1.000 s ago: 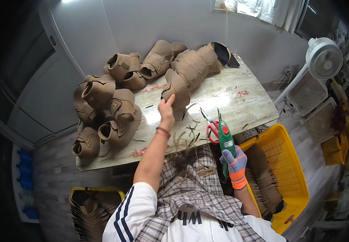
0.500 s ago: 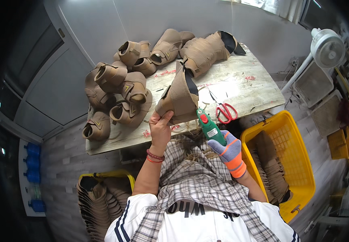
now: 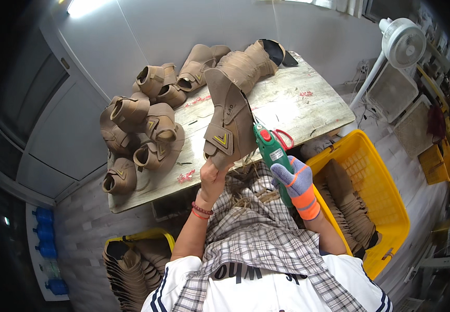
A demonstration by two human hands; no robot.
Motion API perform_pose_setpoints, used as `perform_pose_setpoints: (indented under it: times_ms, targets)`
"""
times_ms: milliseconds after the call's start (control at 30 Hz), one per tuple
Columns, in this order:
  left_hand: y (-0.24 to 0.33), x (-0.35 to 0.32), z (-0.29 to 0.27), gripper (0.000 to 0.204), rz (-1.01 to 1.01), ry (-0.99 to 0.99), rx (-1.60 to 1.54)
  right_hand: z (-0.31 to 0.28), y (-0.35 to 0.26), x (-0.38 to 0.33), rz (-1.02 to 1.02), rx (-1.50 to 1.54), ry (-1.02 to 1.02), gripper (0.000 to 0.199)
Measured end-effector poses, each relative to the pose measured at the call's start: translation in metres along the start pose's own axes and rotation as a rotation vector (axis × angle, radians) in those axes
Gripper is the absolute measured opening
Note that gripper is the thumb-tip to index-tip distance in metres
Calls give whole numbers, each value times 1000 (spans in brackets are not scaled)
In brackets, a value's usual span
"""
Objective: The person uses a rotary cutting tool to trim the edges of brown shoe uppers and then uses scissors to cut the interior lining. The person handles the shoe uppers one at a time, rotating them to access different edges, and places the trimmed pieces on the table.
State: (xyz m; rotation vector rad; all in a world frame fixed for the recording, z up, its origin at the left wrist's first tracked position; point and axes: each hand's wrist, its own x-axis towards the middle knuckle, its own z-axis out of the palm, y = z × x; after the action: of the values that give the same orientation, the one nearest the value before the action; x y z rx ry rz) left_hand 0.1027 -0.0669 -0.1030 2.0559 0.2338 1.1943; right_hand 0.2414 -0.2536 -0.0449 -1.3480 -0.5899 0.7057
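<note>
My left hand (image 3: 215,177) is closed on the lower end of a brown fabric shoe upper (image 3: 230,119), holding it up over the table's front edge. The upper has a strap with a yellow chevron and a dark inner edge on its right. In a grey and orange glove, my right hand (image 3: 296,182) grips a green handheld tool (image 3: 275,152) with a red button. The tool's tip is close to the upper's right edge; whether it touches, I cannot tell. Red-handled scissors (image 3: 286,138) lie on the table behind the tool, partly hidden by it.
More shoe uppers (image 3: 165,119) are heaped on the left of the worn table (image 3: 318,112), with a nested stack (image 3: 240,65) at the back. A yellow basket (image 3: 386,208) of uppers stands right, another basket (image 3: 170,236) left. A white fan (image 3: 404,44) stands at the far right.
My left hand has turned the shoe upper so its strapped outer side now shows, and it stands more upright. The green tool has tilted and now covers more of the scissors. The whole view has shifted slightly.
</note>
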Motion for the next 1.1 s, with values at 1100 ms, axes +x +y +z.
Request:
perform_pose_setpoints:
  times_ms: [1100]
  targets:
    - [-50,78,-127,29,-1111,62,-1700,-37,50,-8,-487,-870,97,59]
